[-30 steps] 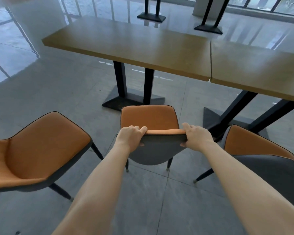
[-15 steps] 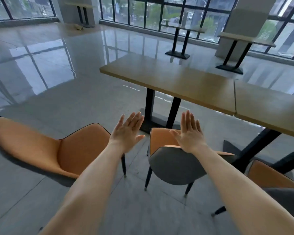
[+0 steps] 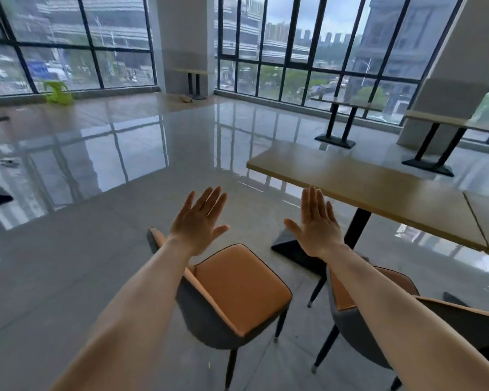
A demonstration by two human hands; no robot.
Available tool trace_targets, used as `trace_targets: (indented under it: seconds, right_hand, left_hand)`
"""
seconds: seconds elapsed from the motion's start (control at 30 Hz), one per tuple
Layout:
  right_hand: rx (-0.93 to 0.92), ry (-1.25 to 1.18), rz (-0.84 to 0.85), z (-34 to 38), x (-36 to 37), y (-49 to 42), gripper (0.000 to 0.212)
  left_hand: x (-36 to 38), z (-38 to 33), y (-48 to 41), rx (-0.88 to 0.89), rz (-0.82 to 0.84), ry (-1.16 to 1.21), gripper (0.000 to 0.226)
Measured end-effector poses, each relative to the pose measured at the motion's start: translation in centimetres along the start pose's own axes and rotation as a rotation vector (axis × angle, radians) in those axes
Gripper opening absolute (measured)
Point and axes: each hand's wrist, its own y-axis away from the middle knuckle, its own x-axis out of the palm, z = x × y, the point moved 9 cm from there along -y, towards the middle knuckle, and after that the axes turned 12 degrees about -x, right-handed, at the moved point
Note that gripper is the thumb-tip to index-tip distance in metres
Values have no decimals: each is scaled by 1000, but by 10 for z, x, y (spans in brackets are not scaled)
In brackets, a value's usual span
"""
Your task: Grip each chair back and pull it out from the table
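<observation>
A: Are the hands gripping anything?
B: No. The left hand point(image 3: 196, 227) and right hand point(image 3: 318, 227) are hovering, fingers point(image 3: 209, 200) spread straight, holding nothing.
A: And the chair point(image 3: 239, 289)?
B: Standing on the floor point(image 3: 68, 263) just below them, beside the counter point(image 3: 378, 190).

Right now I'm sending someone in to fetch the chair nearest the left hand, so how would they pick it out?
Find the long wooden table; near its left end stand two orange-and-grey chairs. Take the left chair, below the open left hand. Unlike the right chair, it stands clear of the table, whole seat showing.
</observation>
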Motion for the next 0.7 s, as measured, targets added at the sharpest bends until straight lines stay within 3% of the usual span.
trace_targets:
  seconds: [0.33, 0.7]
  right_hand:
    - [-6, 11, -23, 91, 27, -142, 74]
    - [198, -31, 63, 127, 80, -221, 73]
  left_hand:
    - [53, 125, -89, -4, 3, -14, 69]
    - [121, 185, -171, 242, 121, 4, 70]
